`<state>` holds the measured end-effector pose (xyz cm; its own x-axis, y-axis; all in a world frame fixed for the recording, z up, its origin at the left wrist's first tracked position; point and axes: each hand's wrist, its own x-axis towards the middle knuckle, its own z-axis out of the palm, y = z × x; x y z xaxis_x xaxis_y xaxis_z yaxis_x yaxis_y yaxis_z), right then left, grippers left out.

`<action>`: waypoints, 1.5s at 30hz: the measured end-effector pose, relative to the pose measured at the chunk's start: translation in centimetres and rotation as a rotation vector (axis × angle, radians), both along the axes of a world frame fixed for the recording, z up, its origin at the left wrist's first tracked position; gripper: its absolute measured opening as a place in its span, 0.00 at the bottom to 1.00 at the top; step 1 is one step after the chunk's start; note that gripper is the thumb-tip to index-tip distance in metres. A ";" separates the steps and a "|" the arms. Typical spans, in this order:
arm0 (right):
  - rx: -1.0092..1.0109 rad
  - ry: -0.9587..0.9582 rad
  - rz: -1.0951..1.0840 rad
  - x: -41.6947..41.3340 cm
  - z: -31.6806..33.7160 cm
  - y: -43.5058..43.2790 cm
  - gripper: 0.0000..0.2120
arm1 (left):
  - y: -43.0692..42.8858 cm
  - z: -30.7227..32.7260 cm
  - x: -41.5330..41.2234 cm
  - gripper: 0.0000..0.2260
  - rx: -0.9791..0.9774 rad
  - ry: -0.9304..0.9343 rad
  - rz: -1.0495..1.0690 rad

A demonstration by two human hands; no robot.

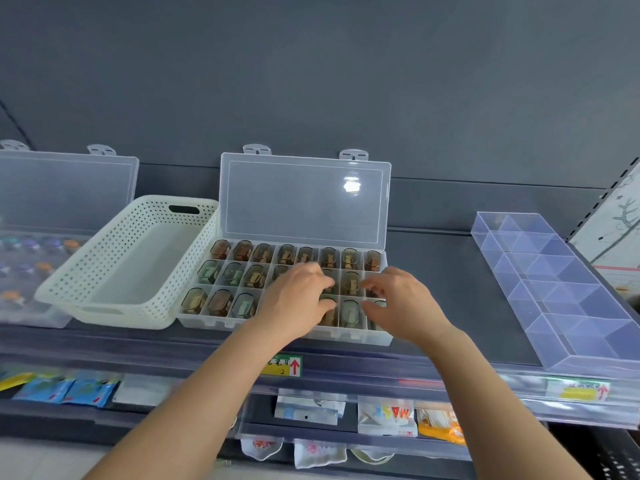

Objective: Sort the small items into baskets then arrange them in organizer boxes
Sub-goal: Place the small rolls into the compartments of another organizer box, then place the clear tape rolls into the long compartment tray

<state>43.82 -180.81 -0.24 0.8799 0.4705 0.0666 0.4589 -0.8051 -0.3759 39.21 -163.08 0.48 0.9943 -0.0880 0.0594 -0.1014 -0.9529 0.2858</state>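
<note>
A clear organizer box (284, 327) with its lid (304, 199) propped up stands on the dark shelf (450, 306). Its compartments hold several small brown and green capsule-like items (254, 276). My left hand (298, 299) hovers over the box's middle compartments, fingers curled down into them. My right hand (401, 301) is over the right-hand compartments, fingers bent and apart. Whether either hand pinches an item is hidden. An empty white perforated basket (138, 265) sits tilted just left of the box.
A second clear organizer (31, 306) with coloured items stands at the far left, lid up. An empty clear divided tray (557, 292) lies at the right. Below the shelf edge hang price labels (282, 366) and packets (388, 415).
</note>
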 end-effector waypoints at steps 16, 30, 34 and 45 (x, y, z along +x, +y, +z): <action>-0.078 -0.140 0.335 -2.7 1.6 21.1 0.19 | 22.9 2.0 -7.2 0.13 0.330 -0.087 0.491; 0.040 0.059 -0.161 -4.8 -0.7 32.1 0.15 | 34.2 -1.0 -7.3 0.18 0.097 -0.029 0.546; 0.125 0.093 -0.185 -4.9 -0.5 31.8 0.13 | 34.5 -1.2 -7.3 0.16 -0.059 -0.071 0.587; 0.348 -0.008 -0.085 -5.9 3.3 30.1 0.19 | 34.0 2.0 -9.3 0.12 -0.323 -0.358 0.623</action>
